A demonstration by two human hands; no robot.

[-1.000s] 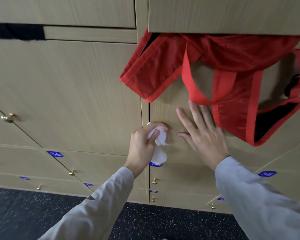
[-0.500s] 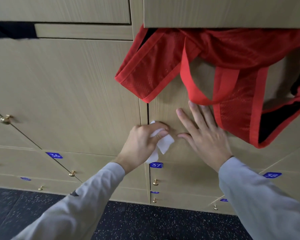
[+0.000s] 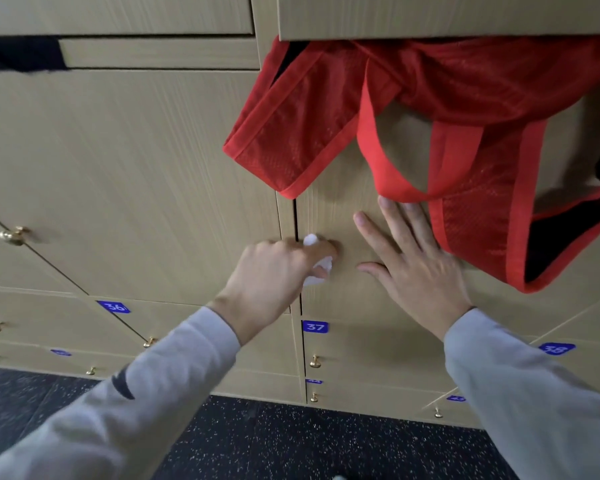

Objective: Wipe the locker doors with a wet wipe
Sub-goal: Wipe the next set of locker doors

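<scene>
A white wipe (image 3: 317, 261) is gripped in the curled fingers of the left hand (image 3: 274, 278) and is pressed against the left edge of a locker door (image 3: 354, 306), just beside the dark vertical gap that parts it from the neighbouring door (image 3: 136, 185). Only small bits of the wipe are seen, above and below the fingers. The right hand (image 3: 416, 268) is laid flat on the same door, fingers straight and spread, nothing held; its fingertips are placed just under the edge of a red mesh bag (image 3: 413, 126). The bag is hung out of the opened locker above and is draped over the upper part of the door, with a strap looped down near the right hand. Both arms are covered by grey sleeves (image 3: 160, 393). Below the wiped door a blue tag marked 37 (image 3: 315, 327) is fixed, with a small brass knob (image 3: 314, 362) under it; tags 36 (image 3: 113, 307) and 38 (image 3: 556, 348) are seen to either side. A larger brass knob (image 3: 13, 235) is fitted on the left. A dark speckled floor (image 3: 291, 445) is seen beneath the lockers.
</scene>
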